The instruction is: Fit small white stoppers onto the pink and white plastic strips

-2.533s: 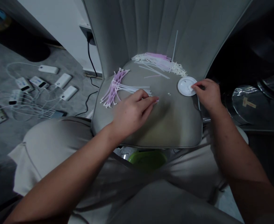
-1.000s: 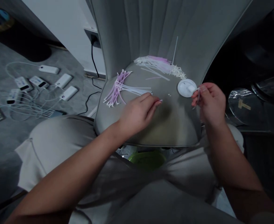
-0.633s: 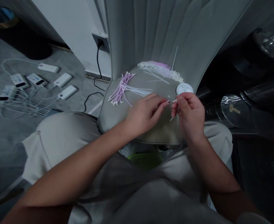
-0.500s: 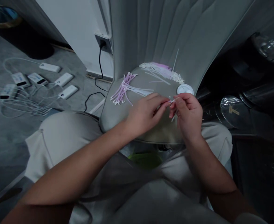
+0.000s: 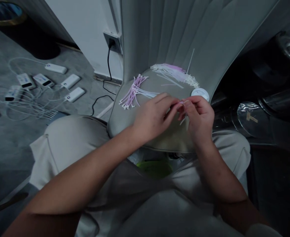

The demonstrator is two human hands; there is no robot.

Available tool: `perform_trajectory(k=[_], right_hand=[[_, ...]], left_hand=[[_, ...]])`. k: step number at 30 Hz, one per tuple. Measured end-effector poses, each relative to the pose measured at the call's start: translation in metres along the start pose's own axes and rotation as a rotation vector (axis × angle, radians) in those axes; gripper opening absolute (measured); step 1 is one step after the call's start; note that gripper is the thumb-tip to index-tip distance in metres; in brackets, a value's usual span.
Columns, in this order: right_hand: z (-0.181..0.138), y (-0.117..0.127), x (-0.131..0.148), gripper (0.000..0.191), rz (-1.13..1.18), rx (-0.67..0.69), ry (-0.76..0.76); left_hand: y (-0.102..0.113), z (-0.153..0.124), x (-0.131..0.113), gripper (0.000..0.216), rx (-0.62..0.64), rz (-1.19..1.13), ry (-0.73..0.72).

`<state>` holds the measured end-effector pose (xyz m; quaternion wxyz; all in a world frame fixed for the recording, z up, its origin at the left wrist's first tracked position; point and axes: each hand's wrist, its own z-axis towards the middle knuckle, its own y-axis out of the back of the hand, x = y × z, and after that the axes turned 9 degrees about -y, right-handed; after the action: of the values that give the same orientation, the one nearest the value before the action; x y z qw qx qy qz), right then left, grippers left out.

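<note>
Over the front of the chair seat, my left hand (image 5: 157, 113) and my right hand (image 5: 198, 115) meet fingertip to fingertip. Both pinch a small purple-and-white strip (image 5: 181, 102), mostly covered by my fingers. A thin white end (image 5: 182, 121) sticks out below my right fingers. To the left on the seat lies a crossed bundle of purple strips with white tips (image 5: 134, 90), with pale strips reaching from it towards my left hand. Behind my hands is a heap of white and purple strips (image 5: 174, 73). A round white lid-like dish (image 5: 199, 93) sits just beyond my right hand.
The grey padded chair (image 5: 157, 143) stands between my knees. On the floor at left lie several white power banks (image 5: 71, 81) with tangled cables. A black plug (image 5: 112, 42) is in the wall socket. Dark glossy cylinders (image 5: 248, 115) stand at right, and something green (image 5: 155, 168) lies below the seat.
The view has shifted slightly. My fingertips have come closer together around the small strip, covering more of it. Both hands stay at about the same place over the seat.
</note>
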<state>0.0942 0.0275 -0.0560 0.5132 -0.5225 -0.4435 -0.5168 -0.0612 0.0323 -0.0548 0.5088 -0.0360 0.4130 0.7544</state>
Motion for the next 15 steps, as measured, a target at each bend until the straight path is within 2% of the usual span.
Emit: perform_trajectory(k=[5,12,15], right_hand=[[0.006,0.014,-0.002,0.02,0.009,0.011,-0.048],[0.006,0.017,0.003,0.003,-0.071,0.097,0.001],[0.006,0.017,0.002,0.001,-0.071,0.084,0.014]], left_hand=[[-0.001,0.0,0.002,0.024,0.017,0.034,-0.017],[-0.003,0.0,0.003,0.022,0.024,0.013,-0.005],[-0.003,0.0,0.003,0.022,0.023,0.009,-0.013]])
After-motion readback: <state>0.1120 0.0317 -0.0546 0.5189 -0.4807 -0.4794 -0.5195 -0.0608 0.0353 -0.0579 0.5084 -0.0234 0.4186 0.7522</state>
